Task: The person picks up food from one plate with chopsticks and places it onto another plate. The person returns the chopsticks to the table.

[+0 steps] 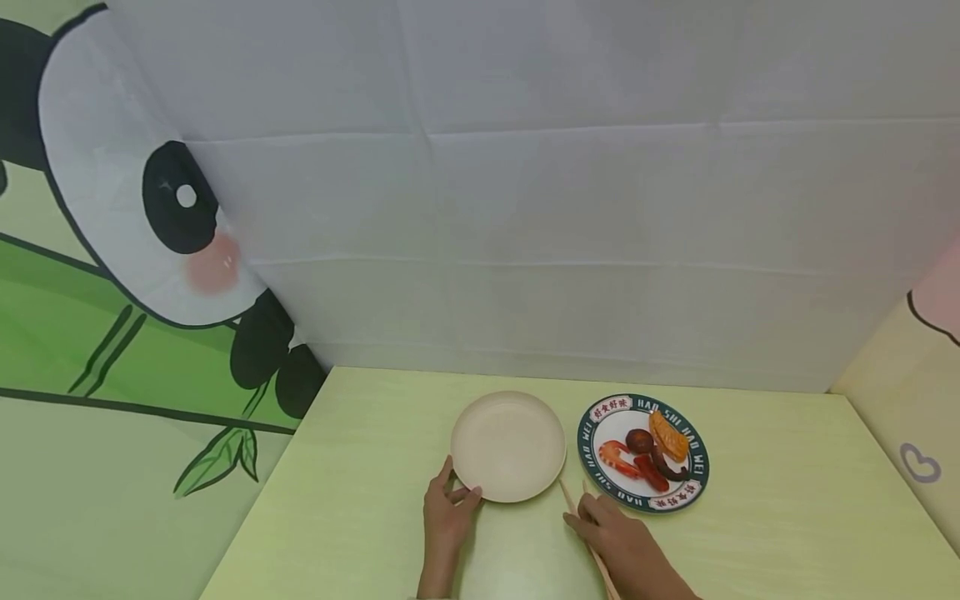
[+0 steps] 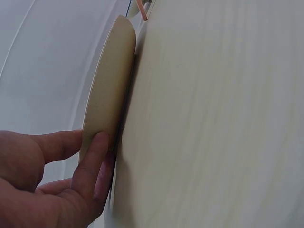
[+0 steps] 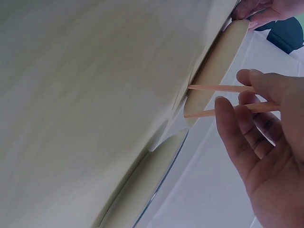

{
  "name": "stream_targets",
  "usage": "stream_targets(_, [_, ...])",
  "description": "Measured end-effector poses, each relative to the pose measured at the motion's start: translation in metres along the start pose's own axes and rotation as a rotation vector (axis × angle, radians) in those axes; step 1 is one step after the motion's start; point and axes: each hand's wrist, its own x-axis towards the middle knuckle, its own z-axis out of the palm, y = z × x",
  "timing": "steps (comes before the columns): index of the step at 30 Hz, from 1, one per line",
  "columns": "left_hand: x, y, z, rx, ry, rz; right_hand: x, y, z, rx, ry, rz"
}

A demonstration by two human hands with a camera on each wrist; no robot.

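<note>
A plain beige plate [image 1: 508, 446] lies on the table in the head view with nothing on it. My left hand [image 1: 448, 515] grips its near left edge; in the left wrist view the thumb and fingers [image 2: 97, 152] are on the plate's rim and outer side. My right hand [image 1: 622, 540] holds a pair of wooden chopsticks [image 3: 209, 87], their tips apart and close by the beige plate's right edge. To the right is a dark-rimmed plate [image 1: 699, 467] bearing food pieces: a shrimp [image 1: 617, 457], an orange ridged piece [image 1: 667, 435], a brown round one and darker red and brown strips.
The pale yellow-green table [image 1: 780, 500] extends on both sides of the plates. Behind it rises a white sheet [image 1: 525, 208]. A wall with a panda drawing [image 1: 112, 167] stands at the left, and a cream wall [image 1: 892, 400] at the right.
</note>
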Motion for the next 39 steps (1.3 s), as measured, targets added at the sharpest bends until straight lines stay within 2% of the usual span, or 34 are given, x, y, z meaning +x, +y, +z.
stream_targets(4, [-0.0013,-0.0001,-0.0003,-0.005,-0.001,-0.010,0.0000,-0.0012,0.0015,-0.013,-0.006,-0.004])
stream_targets(9, [-0.0041,0.0013,-0.0004,-0.031,0.003,-0.027,0.0000,-0.0034,0.0007,0.037,-0.129,0.069])
stream_targets(11, [-0.0050,0.0011,-0.0006,-0.032,0.005,-0.021,-0.0001,-0.0035,0.0009,0.041,-0.156,0.073])
stream_targets(19, [-0.0056,0.0026,-0.0002,-0.049,0.000,-0.034,-0.0011,0.0000,0.0034,-0.054,-0.116,-0.024])
stream_targets(26, [-0.0024,0.0007,0.0004,-0.011,0.008,-0.018,-0.0036,0.0017,0.0018,-0.052,-0.119,-0.037])
stream_targets(39, [-0.0038,-0.0001,0.0002,-0.030,0.003,-0.026,-0.0023,0.0022,0.0044,-0.082,-0.101,-0.105])
